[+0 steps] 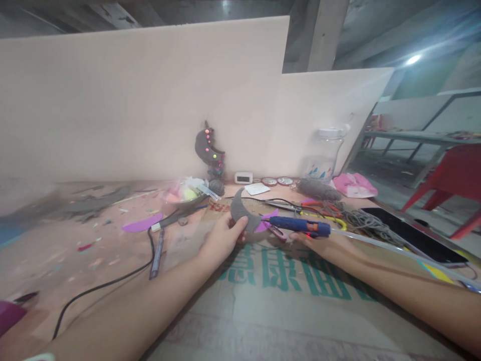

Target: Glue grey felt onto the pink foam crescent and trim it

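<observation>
My left hand [230, 233] pinches a grey felt crescent moon [240, 208] between thumb and fingers, holding it up over the printed board. In my right hand [306, 239] is a blue hot glue gun [298, 224] with a long clear glue stick [372, 239] running out of its back. A small red light glows on the gun. Its nozzle points left and meets or nearly meets the crescent's lower right tip; exact contact is unclear. Behind that tip lies a purple piece [267, 221], partly hidden by the gun and the crescent.
At the back, a decorated crescent [207, 148] stands by the white partition, near a small digital clock [243, 178] and a clear bottle [325, 153]. Grey yarn [370, 223] and a phone [411, 234] lie right. A black cable [108, 277] and a pen [157, 254] lie left.
</observation>
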Motion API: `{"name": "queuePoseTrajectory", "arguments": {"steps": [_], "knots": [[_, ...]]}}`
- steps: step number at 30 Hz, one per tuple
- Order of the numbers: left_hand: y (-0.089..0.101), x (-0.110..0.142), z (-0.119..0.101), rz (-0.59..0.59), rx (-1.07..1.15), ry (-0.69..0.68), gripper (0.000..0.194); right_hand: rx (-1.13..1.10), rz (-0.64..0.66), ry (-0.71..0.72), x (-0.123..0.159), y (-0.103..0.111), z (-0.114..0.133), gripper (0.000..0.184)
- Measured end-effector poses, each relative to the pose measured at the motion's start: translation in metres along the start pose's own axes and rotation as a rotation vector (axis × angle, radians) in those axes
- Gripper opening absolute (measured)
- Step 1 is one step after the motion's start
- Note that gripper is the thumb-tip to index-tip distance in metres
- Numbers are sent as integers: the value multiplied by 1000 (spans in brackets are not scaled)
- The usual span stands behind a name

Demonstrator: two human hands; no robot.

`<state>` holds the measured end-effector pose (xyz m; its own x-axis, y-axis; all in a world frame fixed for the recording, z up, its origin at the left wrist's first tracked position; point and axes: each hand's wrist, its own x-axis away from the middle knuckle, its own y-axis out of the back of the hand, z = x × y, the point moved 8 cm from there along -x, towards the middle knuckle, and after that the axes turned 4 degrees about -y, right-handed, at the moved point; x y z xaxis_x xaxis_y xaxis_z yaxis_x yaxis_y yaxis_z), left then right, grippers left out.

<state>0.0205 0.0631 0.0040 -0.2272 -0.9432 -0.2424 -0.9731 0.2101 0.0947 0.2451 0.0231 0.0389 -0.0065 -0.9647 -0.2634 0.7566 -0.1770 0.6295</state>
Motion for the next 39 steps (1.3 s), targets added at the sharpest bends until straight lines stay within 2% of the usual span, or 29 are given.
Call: {"name": "queuePoseTrajectory", "arguments": {"steps": [3, 8, 14, 18, 20, 23, 25, 29, 33, 36, 39], "knots": [[0, 0, 0, 6, -5, -12, 28, 40, 34, 11, -1, -3, 4, 26], [-1, 1, -3, 5, -4, -5, 28, 95, -13, -16, -2, 1, 0, 28], [-6, 2, -7, 32, 33, -9, 29, 125, 5, 10, -3, 0, -2, 34], [-5, 0, -2, -7, 107, 39, 34, 199, -23, -63, -5, 8, -5, 38], [-4, 0, 0, -17, 126, 52, 36, 213, -1, -47, -7, 14, 1, 41], [-5, -1, 2, -3, 121, 49, 38, 147, 49, 94, -11, 24, 24, 41], [-6, -1, 1, 7, 116, 45, 39, 101, 57, 129, -16, 33, 35, 43], [-6, 0, -2, 13, 111, 40, 39, 117, 66, 61, -39, 40, 38, 43], [-7, 1, -5, 19, 111, 41, 38, 244, -10, -66, -77, 40, 31, 45], [-7, 1, -5, 21, 100, 38, 38, 216, 30, -55, -110, 27, 30, 43], [-7, 0, -4, 20, 104, 35, 38, 176, 132, -34, -142, 4, 20, 34]]}}
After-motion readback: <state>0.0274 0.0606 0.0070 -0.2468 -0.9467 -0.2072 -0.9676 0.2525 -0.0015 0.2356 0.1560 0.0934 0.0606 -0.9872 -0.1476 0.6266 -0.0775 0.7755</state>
